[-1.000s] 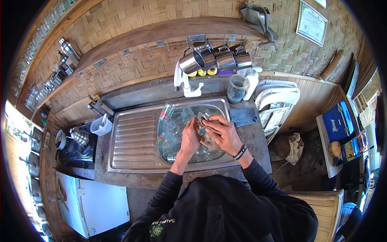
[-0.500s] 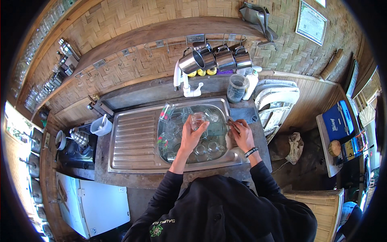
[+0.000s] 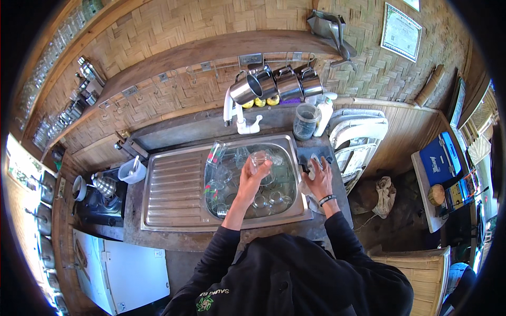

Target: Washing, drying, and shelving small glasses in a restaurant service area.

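Left hand (image 3: 251, 178): fingers curled round a small clear glass (image 3: 259, 157), thumb against its near side, grip closed; glass is held up over the sink (image 3: 173, 184), just beyond the palm. Right hand (image 3: 320, 183): fingers part spread and bent, right of the left hand, above the sink's edge; pale thing (image 3: 315, 161) at its fingertips, whether gripped or merely touched cannot tell. More glasses (image 3: 276, 197) sit in the basin below and between the hands. Judged handling: light, rigid, brittle, probably slippery if wet; best held round the wall, light pressure, sparing the rim.
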The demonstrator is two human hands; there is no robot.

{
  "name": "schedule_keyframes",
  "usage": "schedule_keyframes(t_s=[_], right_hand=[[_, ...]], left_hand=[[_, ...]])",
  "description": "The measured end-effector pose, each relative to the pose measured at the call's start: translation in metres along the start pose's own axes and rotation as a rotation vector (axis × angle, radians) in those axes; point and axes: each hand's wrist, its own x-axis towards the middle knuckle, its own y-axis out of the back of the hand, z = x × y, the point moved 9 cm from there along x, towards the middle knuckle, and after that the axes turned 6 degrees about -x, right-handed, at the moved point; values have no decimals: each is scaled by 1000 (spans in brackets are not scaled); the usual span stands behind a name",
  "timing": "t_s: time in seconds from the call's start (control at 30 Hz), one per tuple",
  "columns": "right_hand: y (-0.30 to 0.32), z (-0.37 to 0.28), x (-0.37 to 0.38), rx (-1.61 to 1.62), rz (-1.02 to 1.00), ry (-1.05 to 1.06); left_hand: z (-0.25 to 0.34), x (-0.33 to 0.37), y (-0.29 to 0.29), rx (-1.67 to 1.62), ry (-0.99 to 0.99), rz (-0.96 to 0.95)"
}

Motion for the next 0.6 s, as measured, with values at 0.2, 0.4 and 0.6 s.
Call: schedule_keyframes(t_s=[0.2,0.4,0.6], right_hand=[[35,-106,23,905,-464,-47],[42,-121,29,1021,-448,65],[53,-122,33,958,-455,50]], left_hand=[[9,-3,-25,9,-41,-40],[25,-2,-50,4,-74,-88],[25,1,-59,54,-81,-146]])
